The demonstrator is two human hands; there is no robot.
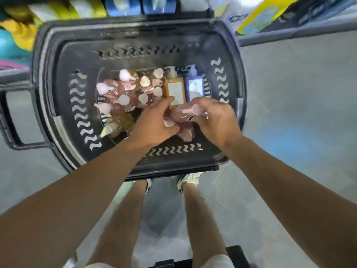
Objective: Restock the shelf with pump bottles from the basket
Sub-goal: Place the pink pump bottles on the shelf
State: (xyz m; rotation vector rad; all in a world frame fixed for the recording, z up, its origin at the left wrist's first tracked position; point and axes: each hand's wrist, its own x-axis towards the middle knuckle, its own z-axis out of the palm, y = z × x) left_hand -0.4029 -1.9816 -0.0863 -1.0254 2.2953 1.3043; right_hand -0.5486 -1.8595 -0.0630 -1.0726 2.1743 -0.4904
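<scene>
A dark plastic basket [63, 105] stands on the floor below me, holding several pink pump bottles [123, 91] with white pump heads. An amber pump bottle [117, 126] lies at its near left. Both my hands are inside the basket. My left hand [154, 120] grips a pink pump bottle [170, 122] by its pump end. My right hand [216, 120] curls round another pink pump bottle [189, 111], whose white pump sticks out to the left. A yellow bottle [174, 89] and a blue bottle [194, 86] lie flat at the far right of the basket.
The shelf edge [123, 8] runs along the top with blue, yellow and white packages. A yellow pack [258, 18] leans at the upper right. The basket's handle [17, 117] sticks out to the left. My legs and shoes [189, 180] stand just behind the basket on grey floor.
</scene>
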